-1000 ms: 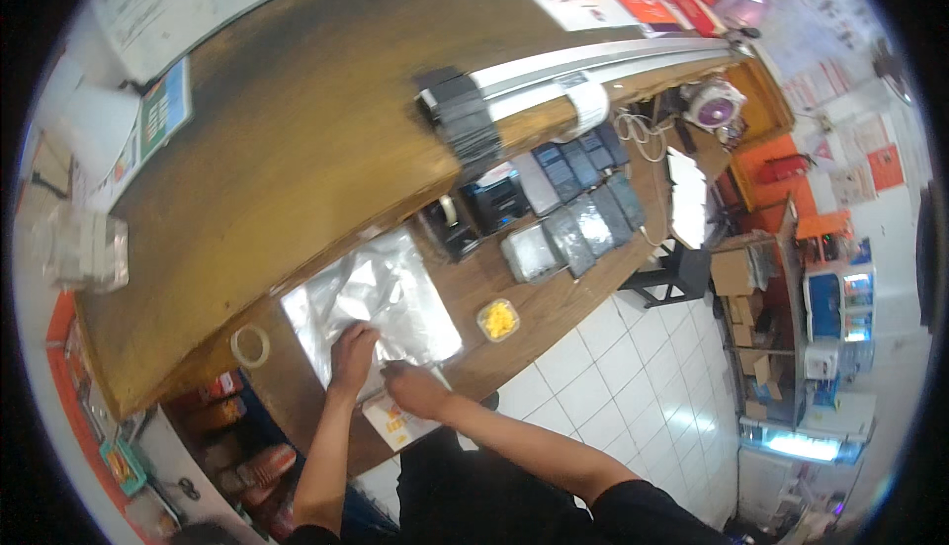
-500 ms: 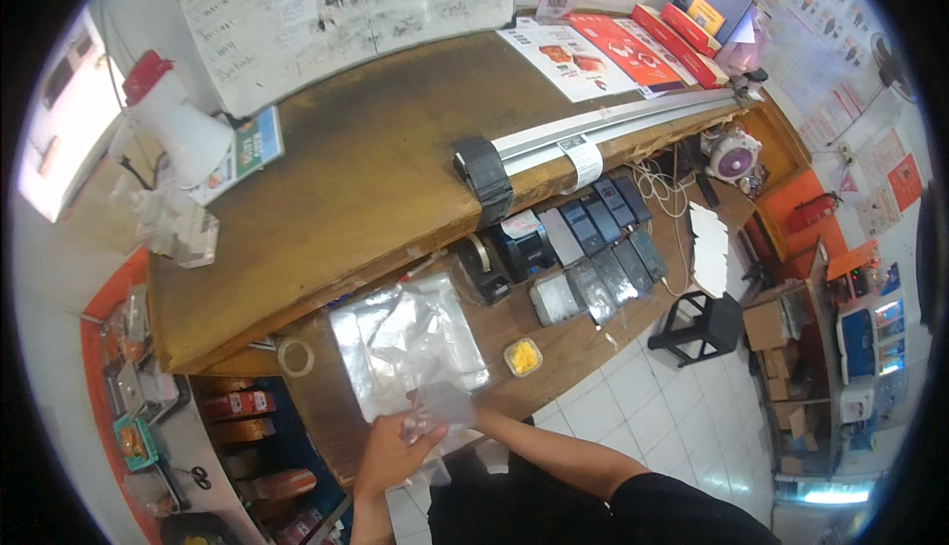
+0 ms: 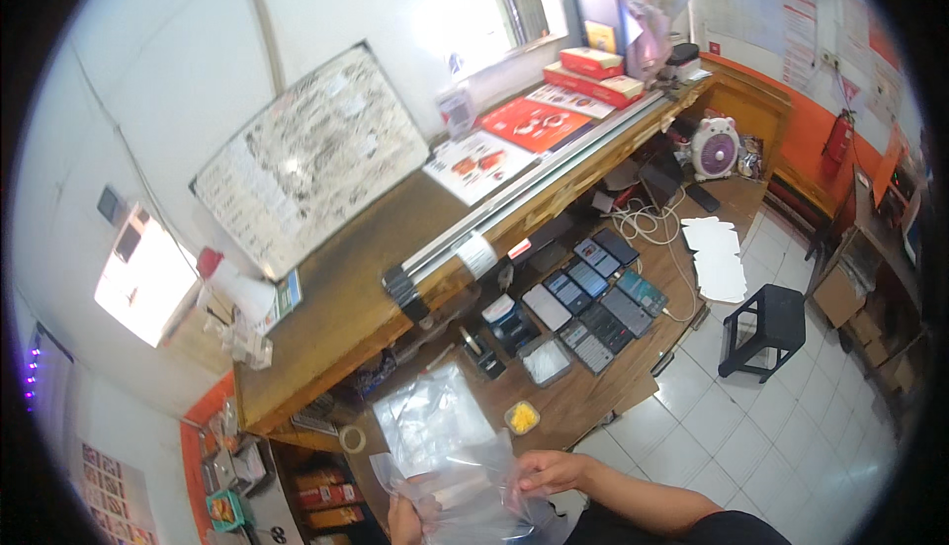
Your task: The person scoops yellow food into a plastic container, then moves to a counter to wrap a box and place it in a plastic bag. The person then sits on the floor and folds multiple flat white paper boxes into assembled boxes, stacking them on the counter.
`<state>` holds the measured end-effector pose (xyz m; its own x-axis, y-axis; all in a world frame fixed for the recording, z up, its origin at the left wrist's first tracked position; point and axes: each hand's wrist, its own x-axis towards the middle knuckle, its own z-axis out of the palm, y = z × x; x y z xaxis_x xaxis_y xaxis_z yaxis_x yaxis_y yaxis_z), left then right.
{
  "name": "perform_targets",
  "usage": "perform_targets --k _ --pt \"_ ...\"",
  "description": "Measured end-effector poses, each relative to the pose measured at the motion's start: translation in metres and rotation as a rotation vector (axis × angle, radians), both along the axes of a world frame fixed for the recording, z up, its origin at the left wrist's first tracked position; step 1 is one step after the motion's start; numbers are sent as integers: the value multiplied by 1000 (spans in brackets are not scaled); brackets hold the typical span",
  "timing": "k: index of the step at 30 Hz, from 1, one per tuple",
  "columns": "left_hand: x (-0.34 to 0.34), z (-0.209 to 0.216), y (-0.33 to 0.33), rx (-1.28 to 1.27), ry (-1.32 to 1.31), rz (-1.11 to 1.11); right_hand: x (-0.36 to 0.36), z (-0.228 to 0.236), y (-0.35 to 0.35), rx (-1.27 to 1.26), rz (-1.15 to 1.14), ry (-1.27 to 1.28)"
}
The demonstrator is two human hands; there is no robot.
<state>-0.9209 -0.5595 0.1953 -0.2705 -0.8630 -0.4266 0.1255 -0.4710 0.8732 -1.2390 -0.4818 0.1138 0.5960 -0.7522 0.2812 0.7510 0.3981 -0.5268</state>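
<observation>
At 6 o'clock, left hand [image 3: 407,517] and right hand [image 3: 547,469] pinch a clear plastic bag [image 3: 474,491] with closed fingers above the wooden desk [image 3: 593,397]; white tiled floor [image 3: 791,426] at 4 o'clock

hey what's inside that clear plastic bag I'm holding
Both hands, left hand and right hand, grip the clear plastic bag. It looks empty, though glare and folds hide its lower part.

Left hand [image 3: 405,515] near, fingers curled in a pinch; right hand [image 3: 547,468] beside it, fingers closed, forearm extending rightward.
</observation>
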Motion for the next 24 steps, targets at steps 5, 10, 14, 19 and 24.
perform_targets --k 5,10,14,19,24 --pt "-15 -78 -27 -104 -146 -257 -84 26 62 289 -339 235" --pt "-111 -93 24 -707 -883 -185 -104 -6 104 557 -672 501" --pt "-189 -43 79 -360 -180 -625 -77 -11 107 355 -696 876" --pt "-239 -43 74 -217 -196 -885 -71 -6 127 -73 -1077 939" --pt "-190 -53 60 -622 -639 -555 -130 -5 149 140 -1025 1203"
